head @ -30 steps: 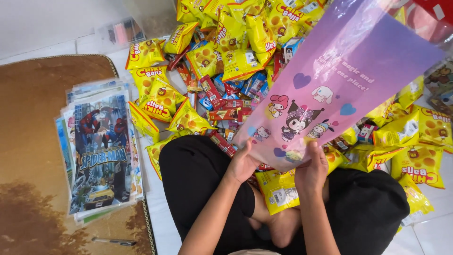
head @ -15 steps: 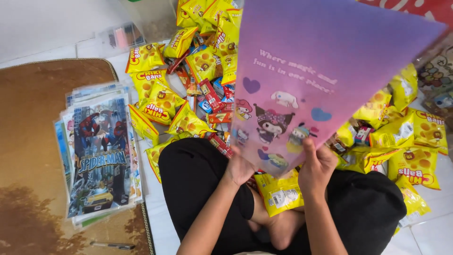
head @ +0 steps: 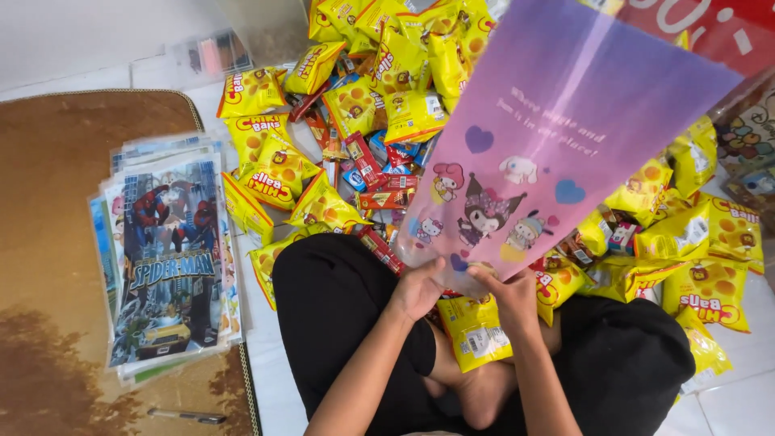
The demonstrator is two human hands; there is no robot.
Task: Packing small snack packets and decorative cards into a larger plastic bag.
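Both the left hand (head: 417, 288) and right hand (head: 510, 292) have fingers pinched shut on the bottom edge of the pink cartoon-print plastic bag (head: 549, 153), above the yellow snack packet (head: 476, 331).

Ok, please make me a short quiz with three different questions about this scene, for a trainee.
1. True or false: both hands grip the pink-purple cartoon bag at its lower end.
2. What lies on the brown mat? A) stack of printed plastic bags B) shoes
3. Which colour are most snack packets?

Key: 1 true: left hand, right hand. 2 A: the stack. 3 yellow.
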